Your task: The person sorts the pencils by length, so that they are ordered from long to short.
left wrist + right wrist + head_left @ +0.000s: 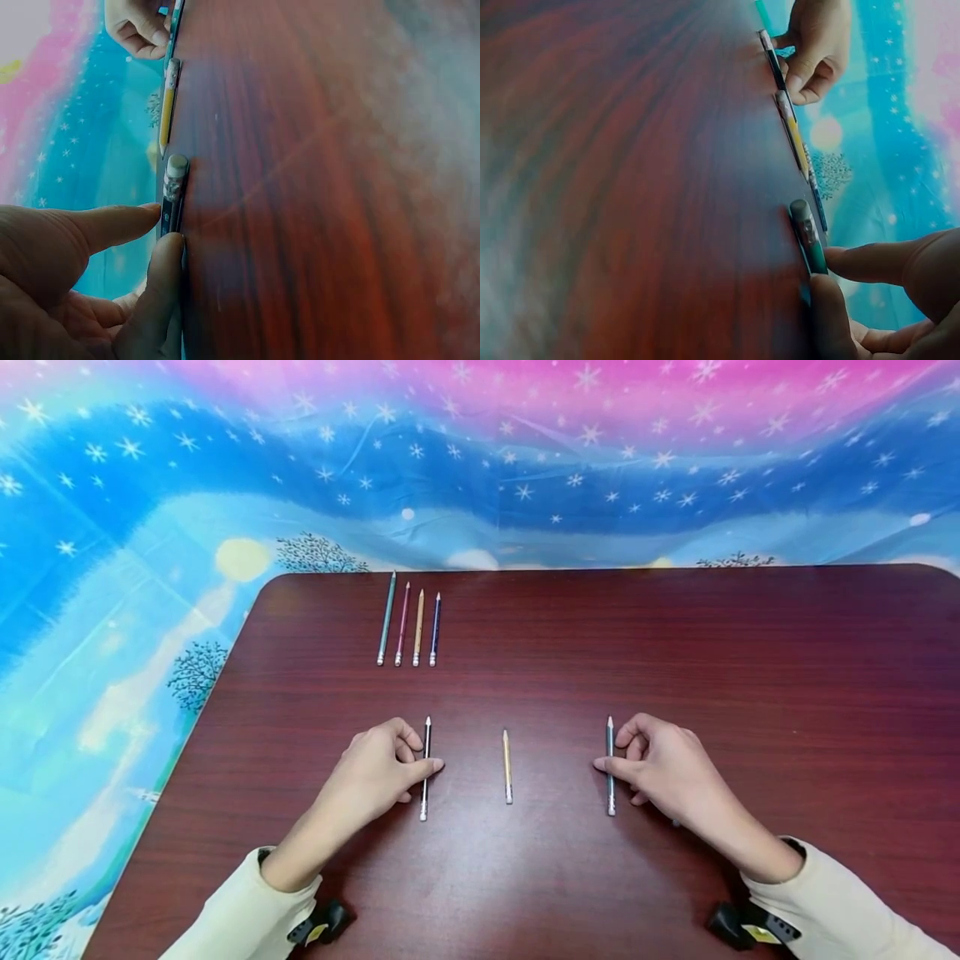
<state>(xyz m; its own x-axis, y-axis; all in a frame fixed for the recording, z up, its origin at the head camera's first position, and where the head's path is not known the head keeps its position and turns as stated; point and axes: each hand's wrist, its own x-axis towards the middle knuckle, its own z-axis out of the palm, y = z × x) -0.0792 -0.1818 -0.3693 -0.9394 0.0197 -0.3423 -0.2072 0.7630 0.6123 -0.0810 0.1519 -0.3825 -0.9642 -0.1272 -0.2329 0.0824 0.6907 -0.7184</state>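
left fingers (407, 735) pinching a black pencil (424, 797), right fingers (632, 724) pinching a green one (611, 792), yellow pencil (507, 768) just chilling on the table (750, 668) in the gap between them, four more pencils (402, 623) lined up beyond the left fingers, snowy cloth (450, 468) past those

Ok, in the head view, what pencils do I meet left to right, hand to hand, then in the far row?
Black pencil, yellow pencil, green pencil; then teal pencil, pink pencil, tan pencil, blue pencil.
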